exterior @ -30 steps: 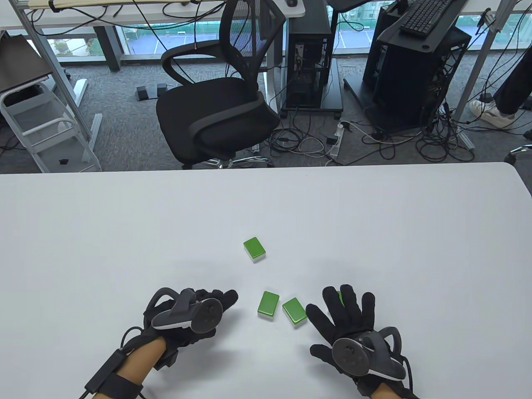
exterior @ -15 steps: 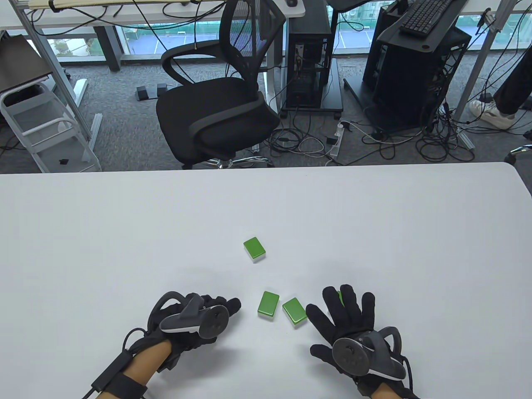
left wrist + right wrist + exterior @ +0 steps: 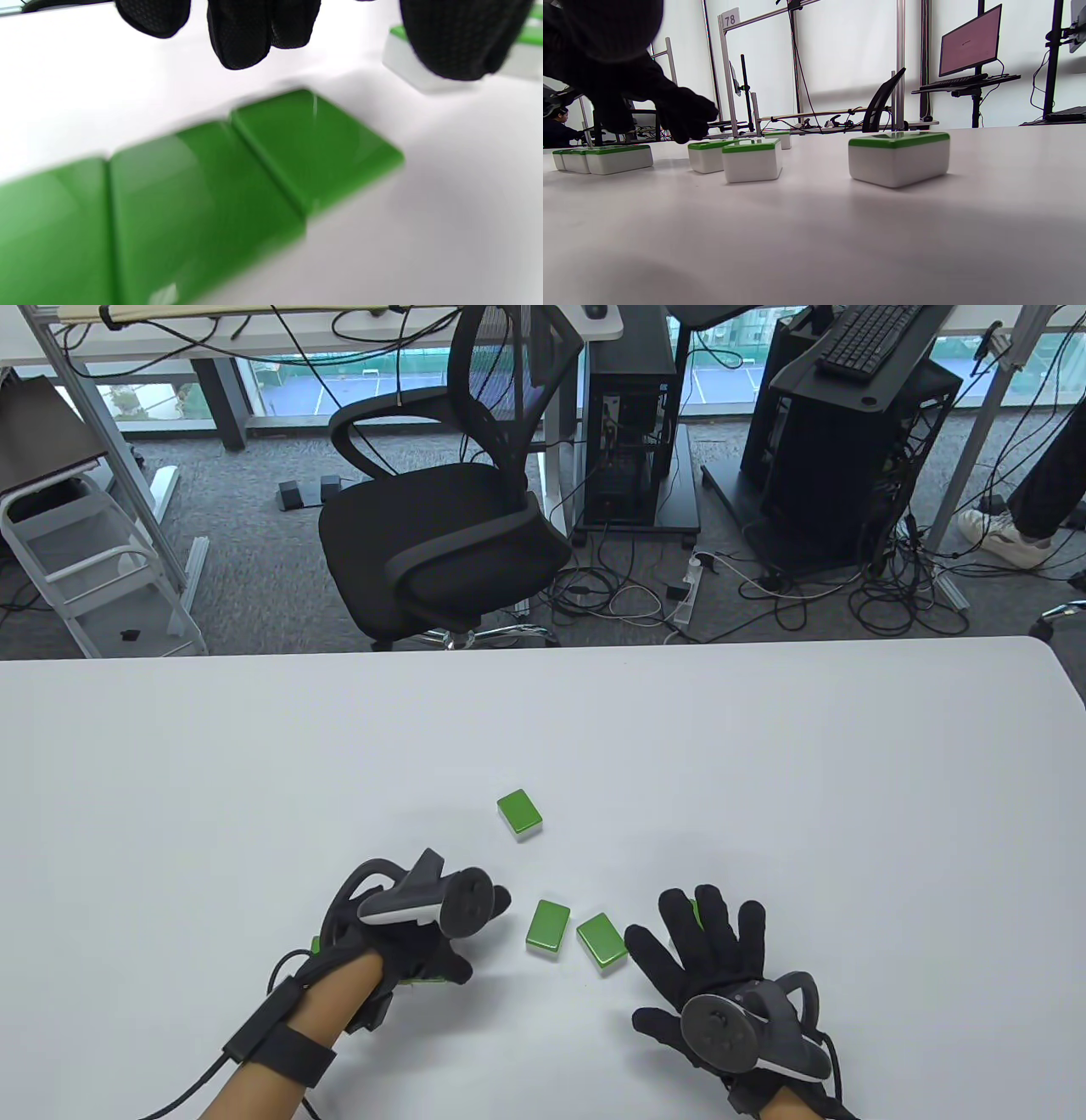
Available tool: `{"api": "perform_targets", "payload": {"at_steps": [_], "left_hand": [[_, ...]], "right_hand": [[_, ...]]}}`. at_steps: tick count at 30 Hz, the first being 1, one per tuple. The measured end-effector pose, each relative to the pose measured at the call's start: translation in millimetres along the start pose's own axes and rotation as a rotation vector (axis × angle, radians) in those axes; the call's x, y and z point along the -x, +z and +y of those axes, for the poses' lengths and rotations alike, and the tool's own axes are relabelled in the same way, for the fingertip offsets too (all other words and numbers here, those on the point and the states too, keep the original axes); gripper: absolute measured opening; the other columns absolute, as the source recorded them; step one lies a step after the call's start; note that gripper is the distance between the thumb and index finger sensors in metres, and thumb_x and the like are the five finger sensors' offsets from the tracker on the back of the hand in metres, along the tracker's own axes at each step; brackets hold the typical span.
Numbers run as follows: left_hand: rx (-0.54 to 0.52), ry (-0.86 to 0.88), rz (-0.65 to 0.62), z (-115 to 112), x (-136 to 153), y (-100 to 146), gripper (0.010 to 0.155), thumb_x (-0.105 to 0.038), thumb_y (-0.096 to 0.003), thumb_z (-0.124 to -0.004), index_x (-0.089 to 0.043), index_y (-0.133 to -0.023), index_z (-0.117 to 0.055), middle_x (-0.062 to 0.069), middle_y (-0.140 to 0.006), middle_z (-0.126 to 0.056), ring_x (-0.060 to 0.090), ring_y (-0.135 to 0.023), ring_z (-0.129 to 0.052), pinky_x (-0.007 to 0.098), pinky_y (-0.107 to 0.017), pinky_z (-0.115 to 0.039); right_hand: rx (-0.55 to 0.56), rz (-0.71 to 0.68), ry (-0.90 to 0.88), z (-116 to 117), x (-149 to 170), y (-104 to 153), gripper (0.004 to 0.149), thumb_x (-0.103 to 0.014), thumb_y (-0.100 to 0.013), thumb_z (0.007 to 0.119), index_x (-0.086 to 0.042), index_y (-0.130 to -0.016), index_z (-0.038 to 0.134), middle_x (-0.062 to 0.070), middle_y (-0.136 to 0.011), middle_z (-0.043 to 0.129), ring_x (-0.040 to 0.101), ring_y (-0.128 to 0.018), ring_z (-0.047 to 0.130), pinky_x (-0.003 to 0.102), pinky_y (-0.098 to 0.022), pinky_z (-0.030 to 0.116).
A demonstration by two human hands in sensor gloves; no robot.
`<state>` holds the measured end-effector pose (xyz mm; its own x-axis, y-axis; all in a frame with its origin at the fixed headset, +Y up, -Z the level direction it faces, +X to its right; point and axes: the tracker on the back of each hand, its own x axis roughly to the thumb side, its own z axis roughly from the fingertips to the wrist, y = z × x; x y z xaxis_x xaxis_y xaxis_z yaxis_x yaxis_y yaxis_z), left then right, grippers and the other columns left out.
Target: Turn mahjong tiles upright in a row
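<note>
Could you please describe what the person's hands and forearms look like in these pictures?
Both the left hand and the right hand wear black textured gloves. A grey-and-black tracker shaped like a VR controller, with a ring, sits on the back of each hand. The forearms are bare; the left one has a black strap, a small black box and a black cable.

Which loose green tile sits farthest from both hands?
The lone tile toward the table's middle, up-view of the angled pair between the hands. It lies flat, green back up, apart from every other tile.
</note>
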<state>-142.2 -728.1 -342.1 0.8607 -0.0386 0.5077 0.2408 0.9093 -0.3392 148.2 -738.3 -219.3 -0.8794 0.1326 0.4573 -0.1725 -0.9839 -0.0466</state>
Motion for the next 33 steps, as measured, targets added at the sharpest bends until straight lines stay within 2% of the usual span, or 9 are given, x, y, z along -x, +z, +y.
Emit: {"api": "perform_targets", "payload": {"at_steps": [7,11,13,16,22,25,33], "left_hand": [[-0.196,0.01,0.216,40.8,-4.8,-46.4,0.083,-0.056,-0.0313,-0.081,-0.045,-0.102,-0.04,-0.004,-0.113,-0.058,0.026,-0.1,-0.077,0.057,-0.073,-0.064],[-0.176,0.0,0.386,52.6,-6.0,-73.8,0.082,-0.059,-0.0321,-0.078,-0.046,-0.103,-0.039,-0.003,-0.115,-0.055,0.026,-0.102,-0.074,0.057,-0.074,-0.062],[-0.208,0.004,0.407,55.1,-7.3,-85.6,0.082,-0.06,-0.0319,-0.078,-0.045,-0.103,-0.039,-0.002,-0.115,-0.056,0.027,-0.102,-0.074,0.057,-0.074,-0.063],[-0.205,0.008,0.421,50.7,-8.6,-100.1,0.083,-0.06,-0.0316,-0.078,-0.046,-0.103,-0.039,-0.002,-0.116,-0.052,0.027,-0.104,-0.071,0.057,-0.075,-0.061],[-0.104,-0.01,0.446,26.9,-6.3,-127.0,0.082,-0.061,-0.0321,-0.077,-0.047,-0.103,-0.038,-0.002,-0.117,-0.049,0.028,-0.106,-0.069,0.058,-0.075,-0.061],[-0.064,-0.023,0.44,19.0,-7.4,-133.7,0.08,-0.061,-0.0332,-0.076,-0.047,-0.102,-0.039,-0.003,-0.116,-0.051,0.027,-0.105,-0.071,0.058,-0.074,-0.062],[-0.067,0.0,0.408,16.6,-8.5,-135.7,0.071,-0.052,-0.0368,-0.076,-0.046,-0.101,-0.046,-0.003,-0.114,-0.057,0.029,-0.102,-0.073,0.056,-0.073,-0.065]], "right_hand": [[0.008,0.002,-0.006,-1.4,1.1,0.4,0.087,-0.061,-0.044,0.068,-0.047,-0.098,0.002,0.0,-0.111,-0.012,0.039,-0.097,-0.012,0.071,-0.067,0.003],[0.031,0.0,0.002,-6.3,2.6,1.7,0.086,-0.061,-0.044,0.068,-0.047,-0.098,0.002,0.0,-0.111,-0.012,0.039,-0.097,-0.012,0.071,-0.067,0.003],[0.037,0.004,0.002,-7.9,3.8,2.2,0.086,-0.061,-0.044,0.068,-0.047,-0.098,0.002,0.0,-0.111,-0.012,0.039,-0.097,-0.012,0.071,-0.067,0.003],[0.051,0.004,0.002,-10.5,4.4,2.7,0.086,-0.061,-0.044,0.068,-0.047,-0.098,0.002,0.0,-0.111,-0.012,0.039,-0.097,-0.012,0.071,-0.067,0.003],[0.05,0.007,0.006,-10.3,3.9,2.5,0.086,-0.061,-0.044,0.068,-0.047,-0.098,0.002,0.0,-0.111,-0.012,0.039,-0.097,-0.012,0.071,-0.067,0.003],[0.051,0.007,0.005,-10.3,3.6,2.2,0.086,-0.061,-0.043,0.068,-0.047,-0.098,0.002,0.0,-0.111,-0.012,0.039,-0.097,-0.012,0.071,-0.067,0.003],[0.043,0.005,0.012,-8.8,2.6,1.4,0.086,-0.061,-0.044,0.068,-0.048,-0.098,0.002,0.0,-0.111,-0.012,0.039,-0.097,-0.012,0.071,-0.067,0.003]]}}
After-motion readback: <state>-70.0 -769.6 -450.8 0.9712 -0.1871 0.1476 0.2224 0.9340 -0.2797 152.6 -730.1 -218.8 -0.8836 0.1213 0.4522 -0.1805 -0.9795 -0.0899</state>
